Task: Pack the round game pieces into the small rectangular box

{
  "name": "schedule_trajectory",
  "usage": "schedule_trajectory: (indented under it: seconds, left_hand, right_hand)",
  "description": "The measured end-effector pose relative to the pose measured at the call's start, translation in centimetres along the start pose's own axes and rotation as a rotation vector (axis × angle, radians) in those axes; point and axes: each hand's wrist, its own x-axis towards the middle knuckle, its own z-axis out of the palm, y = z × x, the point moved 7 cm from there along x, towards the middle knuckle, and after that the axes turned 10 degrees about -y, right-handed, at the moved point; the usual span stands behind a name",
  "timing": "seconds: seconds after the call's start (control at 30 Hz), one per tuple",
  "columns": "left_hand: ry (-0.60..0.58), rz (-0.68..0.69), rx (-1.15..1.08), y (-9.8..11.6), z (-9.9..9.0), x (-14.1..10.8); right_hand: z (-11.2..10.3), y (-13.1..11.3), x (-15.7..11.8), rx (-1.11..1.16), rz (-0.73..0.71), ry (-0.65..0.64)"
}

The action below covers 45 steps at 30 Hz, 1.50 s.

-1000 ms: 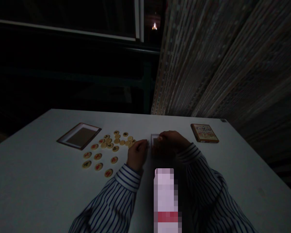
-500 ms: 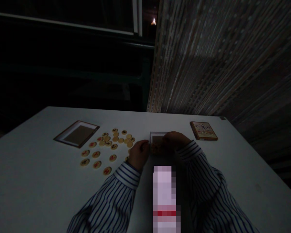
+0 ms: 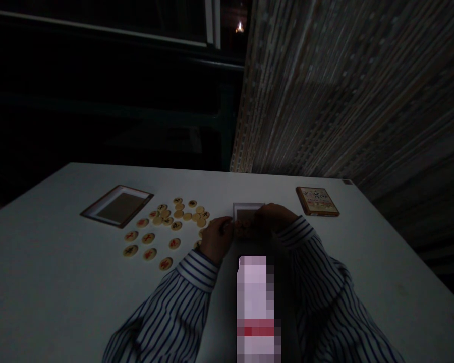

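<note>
An open box point(image 3: 248, 205) with several round pieces inside stands near the middle of the table, between my hands. My left hand point(image 3: 216, 239) is closed at the box's left side; what its curled fingers hold, if anything, is too dark to make out. On the right side, my right hand point(image 3: 276, 217) reaches over the box's edge, its fingers hidden in shadow. Left of my left hand, round wooden pieces point(image 3: 174, 243) with red or black characters lie scattered, some face down.
An open box lid or tray point(image 3: 123, 206) lies at the left of the white table point(image 3: 53, 252). A closed box point(image 3: 318, 200) with printed writing rests at the right. Beyond the table's far edge hangs a strand curtain point(image 3: 306, 91). A pixelated patch covers the lower middle.
The view has shifted slightly. My right hand's fingers have moved a little, and the pieces in the box show more clearly. My left hand stays at the box's left side.
</note>
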Motion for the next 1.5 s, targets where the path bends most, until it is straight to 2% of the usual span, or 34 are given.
schedule_trajectory:
  seconds: [0.63, 0.83, 1.23, 1.5]
  left_hand:
    - [-0.028, -0.002, 0.048, 0.78, -0.17, -0.16]
    - [-0.035, 0.012, 0.053, 0.58, 0.00, -0.05]
    - [-0.036, 0.030, 0.091, 0.72, 0.01, -0.02]
    - [0.006, 0.059, 0.094, 0.82, -0.18, -0.19]
  right_hand:
    - [0.15, -0.46, -0.14, 0.040, -0.043, -0.063]
    - [-0.15, -0.68, -0.48, 0.029, -0.045, -0.041]
    - [0.21, -0.53, -0.16, 0.010, -0.037, -0.100]
    - [-0.34, -0.20, -0.64, -0.011, -0.003, -0.019]
